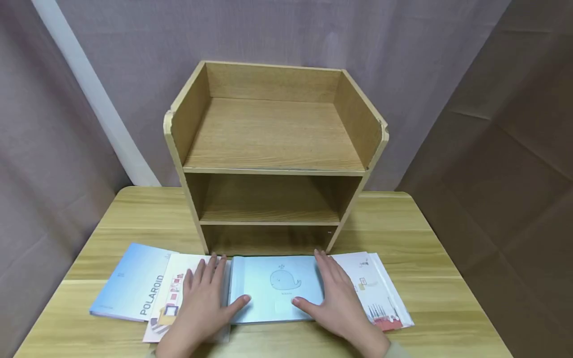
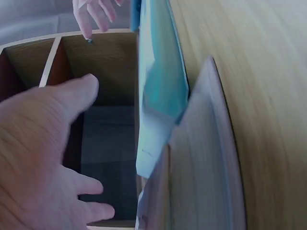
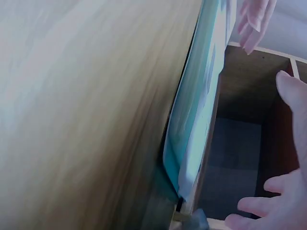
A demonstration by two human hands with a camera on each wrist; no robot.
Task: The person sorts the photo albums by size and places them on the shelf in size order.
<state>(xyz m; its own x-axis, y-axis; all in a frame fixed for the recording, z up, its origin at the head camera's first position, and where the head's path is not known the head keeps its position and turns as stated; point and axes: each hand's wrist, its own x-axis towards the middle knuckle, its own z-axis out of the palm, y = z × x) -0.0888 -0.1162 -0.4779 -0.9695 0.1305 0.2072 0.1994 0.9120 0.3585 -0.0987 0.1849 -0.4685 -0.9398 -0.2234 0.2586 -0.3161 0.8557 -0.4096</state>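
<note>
Pale-blue flat whale booklet, left hand & right hand open, fingers flat, wood shelf behind

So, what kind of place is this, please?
Probably a staged recording corner, not a lived-in room: a small wooden table against draped grey cloth, with only an empty wooden shelf unit and some booklets.
</note>
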